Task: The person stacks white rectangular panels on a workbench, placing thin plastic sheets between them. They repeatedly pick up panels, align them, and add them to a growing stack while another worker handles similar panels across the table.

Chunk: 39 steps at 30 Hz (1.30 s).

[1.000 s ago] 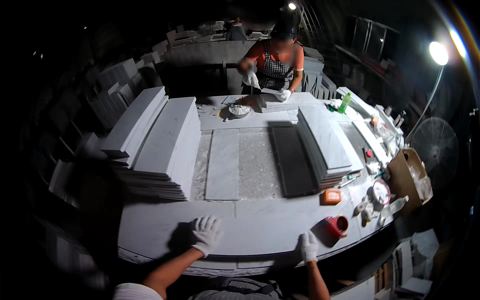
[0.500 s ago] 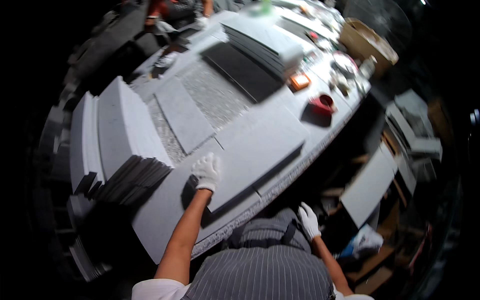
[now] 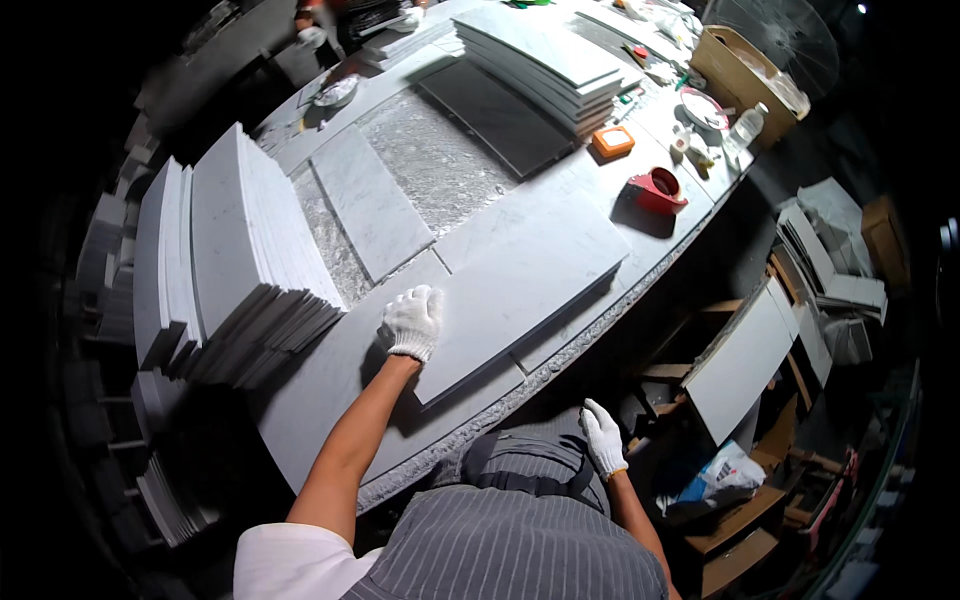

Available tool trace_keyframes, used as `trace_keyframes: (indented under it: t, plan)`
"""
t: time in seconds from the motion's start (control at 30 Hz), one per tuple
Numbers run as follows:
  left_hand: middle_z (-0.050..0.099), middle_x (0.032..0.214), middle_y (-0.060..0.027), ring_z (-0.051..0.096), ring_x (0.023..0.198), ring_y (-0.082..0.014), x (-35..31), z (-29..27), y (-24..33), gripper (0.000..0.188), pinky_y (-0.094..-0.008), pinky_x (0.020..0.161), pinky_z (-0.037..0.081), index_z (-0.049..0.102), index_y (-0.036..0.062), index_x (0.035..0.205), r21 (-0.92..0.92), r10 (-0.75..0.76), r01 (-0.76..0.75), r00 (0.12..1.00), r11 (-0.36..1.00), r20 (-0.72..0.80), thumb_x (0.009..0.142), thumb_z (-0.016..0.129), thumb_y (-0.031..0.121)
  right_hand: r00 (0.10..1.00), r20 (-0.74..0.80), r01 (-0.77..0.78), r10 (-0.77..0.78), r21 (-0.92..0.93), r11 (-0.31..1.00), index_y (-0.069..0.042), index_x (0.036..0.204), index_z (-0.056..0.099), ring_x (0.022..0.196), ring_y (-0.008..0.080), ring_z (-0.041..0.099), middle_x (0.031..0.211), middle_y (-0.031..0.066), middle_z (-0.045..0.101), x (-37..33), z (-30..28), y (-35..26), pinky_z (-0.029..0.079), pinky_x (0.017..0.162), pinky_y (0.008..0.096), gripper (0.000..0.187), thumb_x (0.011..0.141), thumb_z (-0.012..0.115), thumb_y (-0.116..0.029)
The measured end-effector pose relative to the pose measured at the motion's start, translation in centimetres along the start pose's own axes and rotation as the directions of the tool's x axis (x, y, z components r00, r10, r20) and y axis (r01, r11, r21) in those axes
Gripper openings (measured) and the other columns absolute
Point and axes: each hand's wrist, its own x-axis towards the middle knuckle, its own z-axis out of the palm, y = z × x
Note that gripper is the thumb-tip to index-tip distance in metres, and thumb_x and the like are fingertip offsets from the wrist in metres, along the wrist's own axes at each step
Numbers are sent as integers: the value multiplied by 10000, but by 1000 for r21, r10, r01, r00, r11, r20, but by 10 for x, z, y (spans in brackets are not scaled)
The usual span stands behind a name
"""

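Note:
My left hand point(image 3: 412, 322), in a white knit glove, is closed over the left end of a pale grey-veined marble tile point(image 3: 530, 275). The tile lies on the worktable with its near edge slightly raised and a dark shadow under it. My fingers are bent, and their tips are partly hidden. Gloved as well, my right hand point(image 3: 602, 438) hangs beside my striped apron point(image 3: 500, 540), its fingers loosely extended and nothing in them. A narrower marble tile point(image 3: 372, 203) lies flat beyond my left hand.
Thick stacks of tiles stand on edge at left point(image 3: 250, 240); another stack point(image 3: 540, 65) lies flat at the back. A red tape dispenser point(image 3: 658, 190), an orange box point(image 3: 612, 142) and a bottle point(image 3: 748, 125) sit at right. Boards point(image 3: 742, 360) lean below. A co-worker's gloved hand point(image 3: 410, 18) shows far off.
My left hand stays at the tile's left end, its fingers now more bent. My right hand has moved a little left, toward the apron. The view has shifted slightly and is sharper.

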Motion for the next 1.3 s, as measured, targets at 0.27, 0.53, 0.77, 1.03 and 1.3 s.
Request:
trace_keyframes:
  t: [0.27, 0.53, 0.77, 1.03, 1.3]
  plan:
    - [677, 896, -132, 635, 831, -357, -4, 17, -6, 326, -510, 745, 465, 636, 124, 963, -13, 20, -21, 996, 1000, -86, 970, 476, 407, 1000, 1, -25, 25, -70, 997, -5, 1274, 598, 1119, 235, 606, 1210, 147, 653, -11, -1, -29, 459, 970, 319, 401, 968, 569, -262]
    - [667, 874, -131, 628, 827, -354, -4, 14, -3, 297, -508, 739, 461, 625, 124, 967, -28, 45, -48, 993, 998, -108, 962, 491, 388, 999, 0, 39, -39, -39, 998, -16, 1293, 590, 1010, 162, 637, 1162, 113, 674, 6, 8, -12, 500, 896, 287, 392, 982, 578, -253]
    - [639, 856, -152, 607, 814, -367, -13, 10, -7, 292, -525, 732, 441, 591, 122, 892, 42, 39, -34, 990, 999, -134, 962, 483, 383, 993, 117, 47, -36, -94, 994, 2, 1277, 594, 1185, 244, 592, 1255, 151, 641, 16, 16, -53, 442, 1019, 316, 393, 964, 588, -235]
    - [644, 891, -101, 600, 868, -339, -10, 21, -2, 271, -531, 763, 390, 608, 165, 914, -33, -74, 72, 995, 997, -61, 920, 504, 415, 978, 156, 141, -141, 14, 990, 5, 1234, 625, 1118, 243, 632, 1203, 158, 666, 31, 25, -41, 471, 976, 322, 381, 943, 617, -241]
    - [610, 1223, -101, 544, 1127, -307, -11, 34, -7, 384, -557, 971, 329, 629, 183, 1169, -67, 60, -76, 976, 995, -210, 904, 512, 435, 976, 211, 33, -59, 123, 992, -10, 1275, 607, 908, 106, 629, 1069, 68, 698, 13, 7, -8, 507, 807, 250, 381, 964, 608, -230]
